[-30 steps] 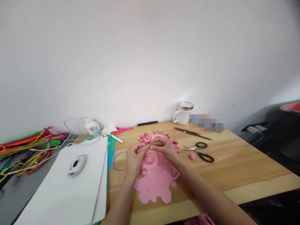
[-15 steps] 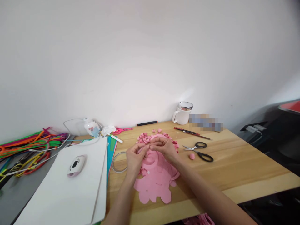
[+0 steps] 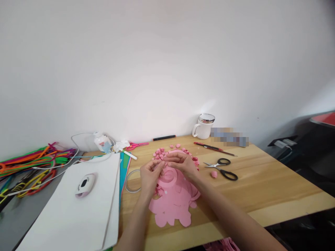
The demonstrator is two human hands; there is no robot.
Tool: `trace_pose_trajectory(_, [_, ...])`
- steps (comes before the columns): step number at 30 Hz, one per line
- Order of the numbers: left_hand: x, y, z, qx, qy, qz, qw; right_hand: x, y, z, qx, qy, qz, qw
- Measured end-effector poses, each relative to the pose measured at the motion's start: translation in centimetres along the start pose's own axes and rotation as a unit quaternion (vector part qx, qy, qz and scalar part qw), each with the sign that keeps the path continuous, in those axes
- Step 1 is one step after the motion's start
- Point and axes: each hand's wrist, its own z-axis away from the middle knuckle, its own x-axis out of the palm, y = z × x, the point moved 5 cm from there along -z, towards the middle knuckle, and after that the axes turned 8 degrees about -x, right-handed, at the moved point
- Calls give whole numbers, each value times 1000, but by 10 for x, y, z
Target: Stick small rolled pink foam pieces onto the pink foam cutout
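Note:
My left hand (image 3: pixel 151 172) and my right hand (image 3: pixel 182 164) meet fingertip to fingertip above a pile of pink paper. Both have their fingers pinched together; what sits between them is too small and hidden to make out. Under them lie pink paper cutouts (image 3: pixel 171 205) with scalloped edges and a pink paper spiral (image 3: pixel 167 176). Small curled pink paper pieces (image 3: pixel 160 153) are heaped just behind my hands. A single pink paper bud (image 3: pixel 214 174) rests to the right, beside black-handled scissors (image 3: pixel 222 169) that lie spread.
A roll of tape (image 3: pixel 126 184) lies left of my hands. White sheets (image 3: pixel 78 216) carry a small white device (image 3: pixel 85 184). Farther back are a white bottle (image 3: pixel 103 142), pink scissors (image 3: pixel 137 145), a black marker (image 3: pixel 164 138), a white mug (image 3: pixel 203 128) and pencils (image 3: pixel 209 146). Colourful pipe cleaners (image 3: pixel 34 160) lie far left.
My hands stay in nearly the same place. The right fingers have shifted slightly to the left over the left fingertips; the things on the table have not moved.

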Motion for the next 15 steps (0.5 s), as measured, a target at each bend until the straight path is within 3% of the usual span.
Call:
trace_pose_trajectory(5, [-1, -1, -1, -7, -1, 10, 1000, 5, -4, 0, -17, -53, 13, 998])
trace_pose_trajectory(15, [-1, -1, -1, -4, 0, 2, 1000, 1, -1, -1, -5, -21, 16, 1000])
